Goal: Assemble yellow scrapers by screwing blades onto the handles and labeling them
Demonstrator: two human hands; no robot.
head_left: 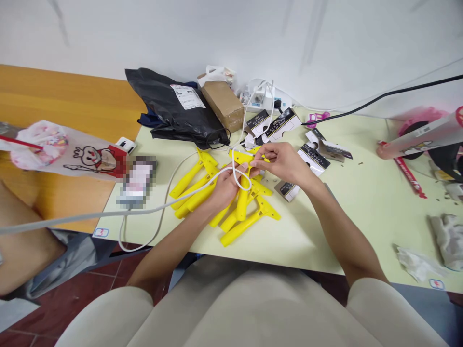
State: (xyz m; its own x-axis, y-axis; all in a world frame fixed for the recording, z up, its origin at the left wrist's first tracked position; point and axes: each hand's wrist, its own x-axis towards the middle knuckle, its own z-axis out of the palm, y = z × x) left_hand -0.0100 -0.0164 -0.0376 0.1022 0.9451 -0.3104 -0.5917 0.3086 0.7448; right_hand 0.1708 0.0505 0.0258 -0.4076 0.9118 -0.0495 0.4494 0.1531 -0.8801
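Note:
Several yellow plastic handles (243, 228) lie in a pile on the pale green table (289, 241). Over the pile, my left hand (227, 188) is closed around one yellow handle (241, 205), whose wide head points away from me. My right hand (278, 163) is pinched at that head, its thumb and forefinger together; whatever is between them is too small to make out. A white cable (188, 193) runs from the left across my left wrist and loops in front of the held handle.
Behind the hands are a black parcel bag (177, 108), a brown box (224, 103), a power strip (267, 99) and black-and-white cards (313, 159). A phone (137, 180) and patterned cup (72, 149) stand left; another cup (427, 137) and crumpled gloves (448, 236) are right.

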